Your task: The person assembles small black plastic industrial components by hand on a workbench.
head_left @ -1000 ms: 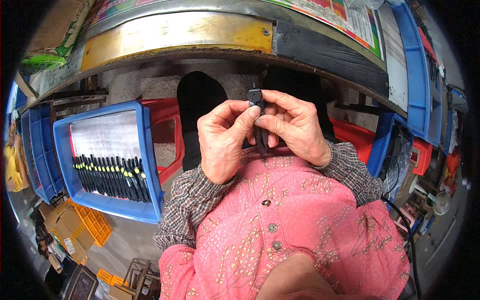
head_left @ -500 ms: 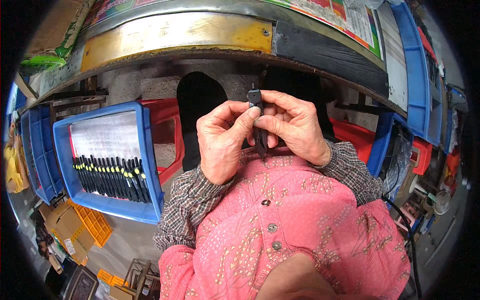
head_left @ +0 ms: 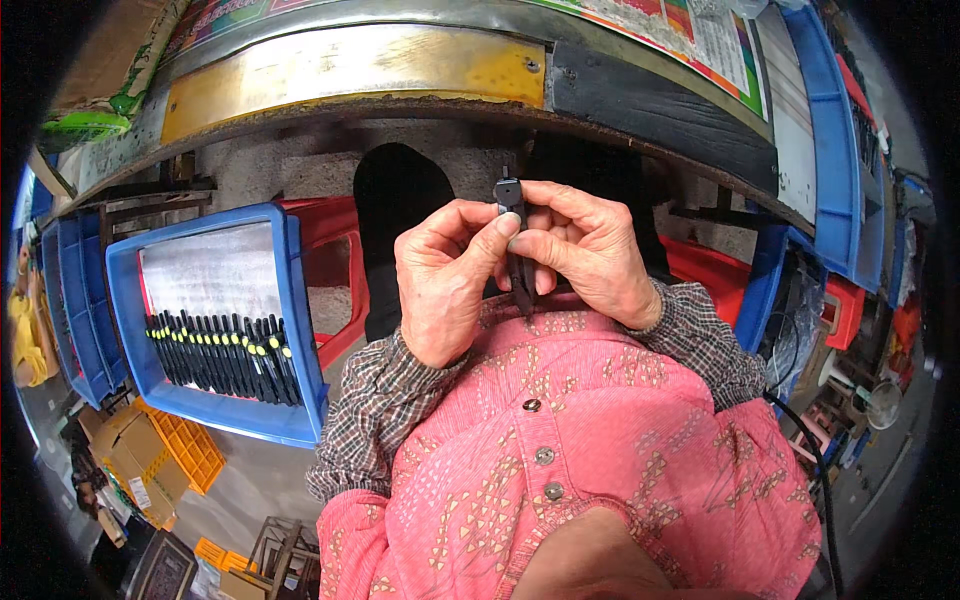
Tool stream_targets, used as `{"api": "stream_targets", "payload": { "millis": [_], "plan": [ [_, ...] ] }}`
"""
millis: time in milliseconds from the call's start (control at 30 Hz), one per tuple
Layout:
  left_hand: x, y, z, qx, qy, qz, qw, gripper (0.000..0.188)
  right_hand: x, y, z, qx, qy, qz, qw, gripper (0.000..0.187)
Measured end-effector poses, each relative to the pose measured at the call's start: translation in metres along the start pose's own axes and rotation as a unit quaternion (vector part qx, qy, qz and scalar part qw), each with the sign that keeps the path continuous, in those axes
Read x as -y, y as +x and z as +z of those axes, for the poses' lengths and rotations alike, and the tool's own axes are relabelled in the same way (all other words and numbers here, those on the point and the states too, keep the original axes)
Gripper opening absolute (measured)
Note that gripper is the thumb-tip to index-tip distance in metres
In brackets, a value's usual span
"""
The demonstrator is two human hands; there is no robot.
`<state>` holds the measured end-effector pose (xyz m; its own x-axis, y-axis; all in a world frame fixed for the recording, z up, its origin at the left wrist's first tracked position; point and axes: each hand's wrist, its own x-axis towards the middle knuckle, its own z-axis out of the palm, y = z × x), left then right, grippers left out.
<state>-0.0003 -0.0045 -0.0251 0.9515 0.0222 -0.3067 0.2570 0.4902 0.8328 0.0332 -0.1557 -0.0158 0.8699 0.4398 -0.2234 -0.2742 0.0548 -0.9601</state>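
Observation:
Upright in front of my body is a slim black pen-like piece (head_left: 519, 270), with a narrow stub at its far end and a tapered near end. My left hand (head_left: 455, 270) pinches it from the left, thumb laid across its middle. From the right, my right hand (head_left: 585, 240) grips it with thumb and fingertips, which meet the left thumb. The fingers hide much of its middle. To the left, a blue plastic tray (head_left: 215, 425) holds a row of several similar black pieces (head_left: 220, 355) with yellow-green dots, beside a pale sheet.
A worn workbench edge (head_left: 350, 65) with a yellow metal strip runs across the far side. Red stools (head_left: 335, 265) stand near my legs. Blue crates (head_left: 845, 150) are at the right, cardboard boxes (head_left: 140, 460) and an orange crate (head_left: 190, 450) at lower left. A black cable (head_left: 815, 460) hangs at right.

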Motion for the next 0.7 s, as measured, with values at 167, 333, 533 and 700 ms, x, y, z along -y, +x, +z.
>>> {"api": "stream_targets", "payload": {
  "millis": [167,333,533,700],
  "plan": [
    [0.0002,-0.0002,0.0012,-0.012,-0.002,-0.005,1.000,0.007,-0.0027,0.0003,-0.0016,0.001,-0.014,0.003,1.000,0.037],
    [0.0024,-0.0004,0.0003,-0.004,-0.020,0.001,1.000,0.007,-0.0027,0.0005,-0.0006,-0.004,0.026,0.005,1.000,0.037],
    [0.0027,0.0007,-0.0007,-0.002,-0.053,-0.018,0.998,0.009,-0.0059,0.0005,-0.0033,-0.005,0.036,0.015,0.999,0.036],
    [0.0040,0.0002,-0.0017,-0.002,-0.060,-0.021,0.998,0.009,-0.0038,0.0009,-0.0027,-0.003,0.033,0.018,0.999,0.036]
  ]
}}
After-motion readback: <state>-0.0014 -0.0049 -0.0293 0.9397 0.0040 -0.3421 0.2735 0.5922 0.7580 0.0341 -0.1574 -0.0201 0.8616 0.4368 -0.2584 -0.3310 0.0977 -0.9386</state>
